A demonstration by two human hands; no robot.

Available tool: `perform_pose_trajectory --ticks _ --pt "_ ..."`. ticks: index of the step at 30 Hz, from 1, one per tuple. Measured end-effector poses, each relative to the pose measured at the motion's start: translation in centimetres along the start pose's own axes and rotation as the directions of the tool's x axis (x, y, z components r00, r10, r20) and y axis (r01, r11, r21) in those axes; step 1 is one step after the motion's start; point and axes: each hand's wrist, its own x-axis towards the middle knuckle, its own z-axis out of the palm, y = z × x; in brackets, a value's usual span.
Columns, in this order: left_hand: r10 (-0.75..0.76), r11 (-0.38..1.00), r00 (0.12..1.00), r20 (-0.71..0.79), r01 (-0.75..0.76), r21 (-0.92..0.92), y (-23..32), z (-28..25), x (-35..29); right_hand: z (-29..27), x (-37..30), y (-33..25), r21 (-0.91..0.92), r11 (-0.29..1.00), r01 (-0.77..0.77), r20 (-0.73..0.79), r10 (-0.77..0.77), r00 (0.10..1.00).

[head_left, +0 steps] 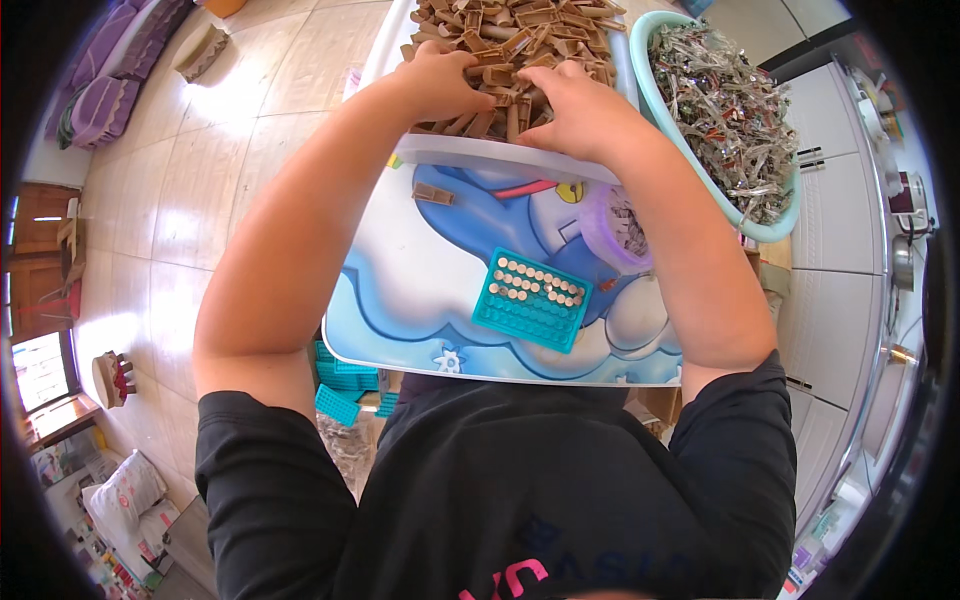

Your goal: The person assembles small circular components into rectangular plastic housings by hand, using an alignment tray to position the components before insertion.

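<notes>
Both my hands reach into a white bin (500,152) heaped with brown plastic pieces (515,40), which look like small open-sided holders. My left hand (442,82) rests on the left part of the heap, its thumb and fingers spread. Opposite it, my right hand (580,108) touches pieces on the right side with fingers apart. Neither hand has a firm grip that I can see. One brown piece (433,194) lies alone on the patterned tabletop (400,260). Nearer to me, a teal tray (530,318) holds several small round pale pieces (520,272) in rows of pockets.
A purple basket (600,232) with small greyish pieces stands under my right forearm. To the right is a light teal tub (648,95) full of shiny clear-wrapped items. More teal trays (340,380) are stacked below the table's left edge. White cabinets (835,210) line the right side.
</notes>
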Motion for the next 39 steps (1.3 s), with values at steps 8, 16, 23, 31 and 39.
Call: perform_pose_trajectory --ticks 8,16,23,31,39 --pt "0.022 0.998 0.992 -0.124 -0.028 -0.051 0.2 1.1 -0.1 1.5 1.6 -1.0 0.094 0.995 0.037 -0.037 -0.033 0.999" --pt "-0.022 0.981 0.996 -0.084 0.005 -0.195 -0.3 1.3 -0.1 1.2 1.7 -1.4 0.029 1.0 0.009 0.027 -0.009 1.0" --pt "-0.176 0.715 0.984 -0.006 0.124 -0.689 2.3 1.0 -1.0 2.8 3.3 1.8 0.644 0.761 0.079 -0.08 -0.035 0.996" --pt "-0.146 0.766 0.906 -0.397 -0.15 -0.625 4.3 -0.3 -1.8 -1.7 0.5 -3.4 0.654 0.754 0.064 -0.247 0.133 0.96" --pt "-0.147 0.589 0.848 -0.51 -0.339 -0.734 5.8 -1.0 -7.7 -2.1 -3.5 -6.2 0.481 0.844 0.236 -0.49 0.036 0.871"
